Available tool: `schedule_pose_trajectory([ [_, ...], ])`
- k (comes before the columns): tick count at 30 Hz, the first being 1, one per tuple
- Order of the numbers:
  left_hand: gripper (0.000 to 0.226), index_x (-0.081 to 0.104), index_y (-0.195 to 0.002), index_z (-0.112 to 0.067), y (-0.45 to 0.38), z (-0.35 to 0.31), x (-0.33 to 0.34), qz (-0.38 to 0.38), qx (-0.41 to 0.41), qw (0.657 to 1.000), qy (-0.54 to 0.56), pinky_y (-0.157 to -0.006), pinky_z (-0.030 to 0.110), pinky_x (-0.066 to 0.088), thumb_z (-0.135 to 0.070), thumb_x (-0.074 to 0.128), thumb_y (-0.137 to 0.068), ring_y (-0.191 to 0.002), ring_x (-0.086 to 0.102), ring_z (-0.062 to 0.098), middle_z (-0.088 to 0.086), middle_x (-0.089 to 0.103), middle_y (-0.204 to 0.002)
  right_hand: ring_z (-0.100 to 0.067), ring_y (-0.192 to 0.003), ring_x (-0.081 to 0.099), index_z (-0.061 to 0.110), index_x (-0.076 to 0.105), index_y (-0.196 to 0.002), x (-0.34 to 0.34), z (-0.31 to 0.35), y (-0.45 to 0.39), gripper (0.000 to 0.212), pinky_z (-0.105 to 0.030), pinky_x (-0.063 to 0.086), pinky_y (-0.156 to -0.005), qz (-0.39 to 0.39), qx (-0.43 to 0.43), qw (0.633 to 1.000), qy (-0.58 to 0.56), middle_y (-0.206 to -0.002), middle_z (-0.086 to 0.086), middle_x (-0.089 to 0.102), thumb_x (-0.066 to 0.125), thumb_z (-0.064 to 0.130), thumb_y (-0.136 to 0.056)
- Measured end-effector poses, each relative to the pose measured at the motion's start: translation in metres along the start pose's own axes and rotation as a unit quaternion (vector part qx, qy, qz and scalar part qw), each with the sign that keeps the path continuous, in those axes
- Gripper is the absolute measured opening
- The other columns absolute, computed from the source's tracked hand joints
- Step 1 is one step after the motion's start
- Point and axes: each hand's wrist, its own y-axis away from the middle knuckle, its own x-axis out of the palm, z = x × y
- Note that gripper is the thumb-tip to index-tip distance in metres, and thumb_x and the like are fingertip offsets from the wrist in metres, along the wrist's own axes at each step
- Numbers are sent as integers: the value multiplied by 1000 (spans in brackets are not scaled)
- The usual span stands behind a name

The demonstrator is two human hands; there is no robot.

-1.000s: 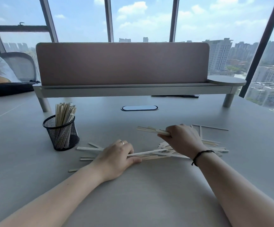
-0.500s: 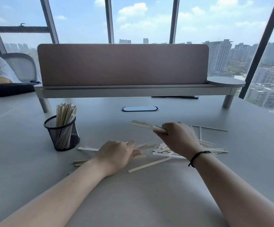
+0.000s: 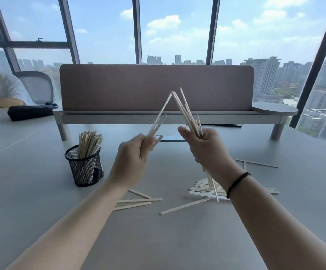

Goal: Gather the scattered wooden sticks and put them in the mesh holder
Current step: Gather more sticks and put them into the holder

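Wooden sticks, thin and pale, are gripped in both raised hands, left hand and right hand, right of the mesh holder, others lying on the tabletop.

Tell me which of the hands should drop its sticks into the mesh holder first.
Left, probably. The left hand holds its sticks raised beside the mesh holder; the right hand is farther off.

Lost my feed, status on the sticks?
Left hand and right hand each grip sticks, raised. Mesh holder part-filled. More sticks loose on table. Nothing blocking.
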Motion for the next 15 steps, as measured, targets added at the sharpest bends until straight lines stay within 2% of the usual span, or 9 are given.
schedule_pose_trajectory([
  [2,46,48,-67,-27,-13,-7,-4,-40,-43,998,36,-50,35,39,-60,36,-97,-49,50,18,-6,55,-54,-19,-41,24,10,33,-50,10,3,-4,62,-26,23,-45,7,40,995,-94,-46,-7,29,65,43,-91],
  [3,46,46,-66,-28,-18,-10,-6,-48,-64,995,61,-49,33,35,-61,36,-96,-45,44,14,-10,51,-52,-19,-37,25,18,34,-44,14,3,-6,61,-24,24,-44,7,58,989,-134,-42,-4,29,64,41,-92],
  [6,51,42,-64,-28,-30,-16,-11,-54,-111,982,146,-50,29,29,-71,39,-92,-41,32,10,-15,40,-48,-15,-34,25,22,32,-37,31,2,-10,67,-23,24,-41,13,87,977,-192,-41,0,28,64,41,-93],
  [9,54,36,-65,-27,-34,-20,-14,-59,-127,969,204,-45,23,27,-75,46,-86,-36,26,14,-12,31,-48,-16,-35,24,22,30,-45,50,3,-8,62,-23,25,-41,10,96,971,-218,-41,-1,28,63,40,-94],
  [12,45,40,-62,-33,-33,-20,-14,-70,-139,963,219,-41,21,26,-68,56,-85,-34,25,14,-6,30,-46,-16,-39,22,19,30,-55,65,5,-8,56,-23,24,-41,4,84,967,-240,-45,-3,26,61,40,-95],
  [15,50,39,-64,-22,-26,-12,-11,-66,-153,955,245,-42,21,26,-62,60,-85,-36,24,16,-2,31,-46,-17,-43,21,19,31,-58,73,4,-10,53,-25,23,-42,8,80,967,-244,-49,-3,27,62,41,-94],
])
